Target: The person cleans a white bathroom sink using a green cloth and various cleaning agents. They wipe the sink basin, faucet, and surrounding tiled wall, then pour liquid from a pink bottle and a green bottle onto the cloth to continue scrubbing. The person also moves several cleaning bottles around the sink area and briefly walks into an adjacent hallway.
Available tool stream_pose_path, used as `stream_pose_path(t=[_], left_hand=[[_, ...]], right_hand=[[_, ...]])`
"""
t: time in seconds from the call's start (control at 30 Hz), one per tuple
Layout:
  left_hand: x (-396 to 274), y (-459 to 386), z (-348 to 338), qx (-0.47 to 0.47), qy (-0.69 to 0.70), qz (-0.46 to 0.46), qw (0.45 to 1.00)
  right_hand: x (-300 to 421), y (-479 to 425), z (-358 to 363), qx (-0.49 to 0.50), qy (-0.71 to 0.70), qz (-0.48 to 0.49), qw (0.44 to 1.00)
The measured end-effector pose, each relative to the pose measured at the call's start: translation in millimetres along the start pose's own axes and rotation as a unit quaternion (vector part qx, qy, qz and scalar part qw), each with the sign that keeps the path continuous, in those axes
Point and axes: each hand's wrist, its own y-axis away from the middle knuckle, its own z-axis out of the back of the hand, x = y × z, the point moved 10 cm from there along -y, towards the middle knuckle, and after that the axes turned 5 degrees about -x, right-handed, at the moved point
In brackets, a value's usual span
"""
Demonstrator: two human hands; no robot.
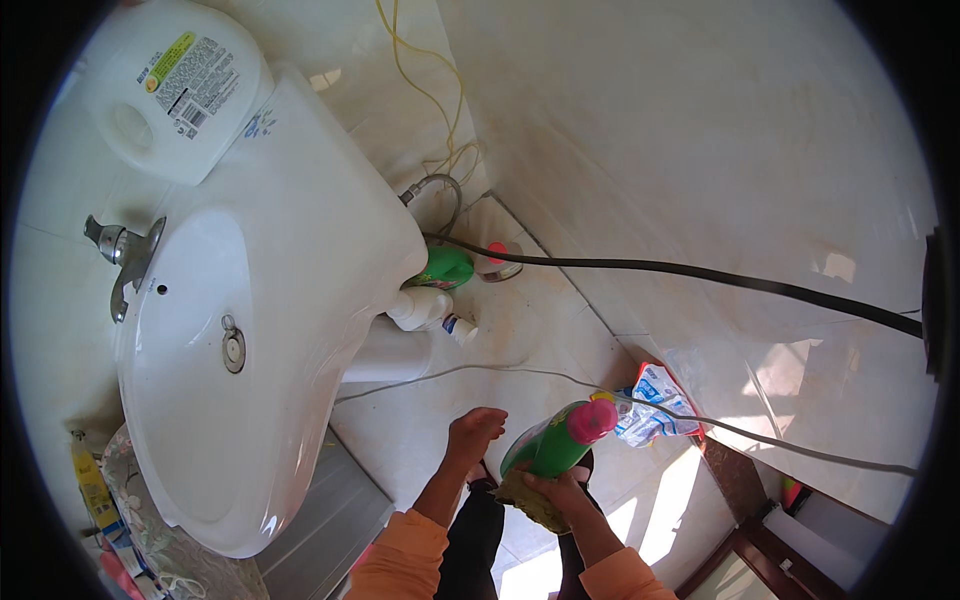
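Note:
My right hand (556, 491) grips a green plastic bottle (553, 442) with a pink cap (592, 420), tilted over the tiled floor. An olive-brown sponge or folded cloth (532, 504) is pressed against the lower end of the bottle, in the same hand. To the left of the bottle and apart from it, my left hand (474, 436) hangs in the air with its fingers half curled and nothing visible in it. Part of the bottle's label side faces away.
A white washbasin (300, 247) with a faucet (131, 255) takes up the left. A large white jug (180, 97) stands on its ledge. Several bottles, including a green one (450, 268), crowd beneath. A black hose (675, 266) and grey cable (480, 367) cross the view; a plastic bag (656, 405) lies right.

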Motion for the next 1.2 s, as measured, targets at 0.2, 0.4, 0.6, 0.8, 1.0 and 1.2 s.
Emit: stream_pose_path(t=[0.2, 0.4, 0.6, 0.8, 1.0, 1.2], left_hand=[[-40.9, -201.5, 57.6, -0.013, 0.326, -0.099, 0.94], [-25.2, -356.5, 72.3, -0.104, 0.525, -0.039, 0.844], [-24.5, -423.5, 87.9, -0.104, 0.537, -0.099, 0.831], [2.1, -366.1, 79.1, -0.191, 0.505, -0.073, 0.838], [60.8, -309.2, 66.0, -0.209, 0.255, -0.002, 0.944], [45.8, -252.2, 29.2, -0.095, 0.184, -0.101, 0.973]], right_hand=[[-68.0, -60.9, 25.3, 0.039, -0.071, -0.014, 0.997], [-46.6, -71.4, 19.2, -0.025, -0.102, -0.099, 0.99], [-41.5, -113.9, 20.5, 0.132, -0.262, -0.012, 0.956], [22.9, -85.2, 15.2, -0.027, -0.239, 0.098, 0.966], [-22.2, -93.2, 17.9, 0.007, -0.226, -0.07, 0.971], [-27.5, -96.2, 42.0, -0.087, -0.136, 0.018, 0.987]])
